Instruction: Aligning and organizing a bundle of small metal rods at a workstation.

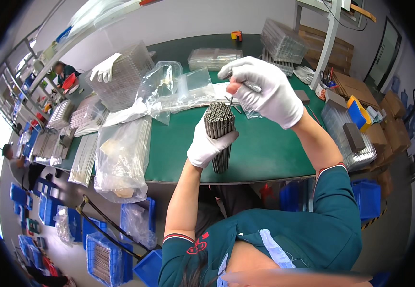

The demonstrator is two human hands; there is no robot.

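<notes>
My left hand [208, 145], in a white glove, is wrapped round an upright bundle of thin grey metal tubes [219, 119]. The tubes' round ends face up, and their lower part reaches down near the table's front edge. Above and to the right is my right hand [270, 91], also gloved, with a bare fingertip showing. Its fingers are curled and pinched together over the bundle's far side. Whatever they hold is too small to make out. Just beneath the fingertips, a few short thin metal pieces [236, 108] lie by a white sheet.
On the green table [178, 158] lie clear plastic bags [123, 153] at the left. Stacked clear trays [123, 76] bear a loose white glove [105, 68]. More trays [284, 40], an orange tape dispenser [236, 35] and a pen cup [323, 87] stand farther back. Blue crates [103, 258] stand below.
</notes>
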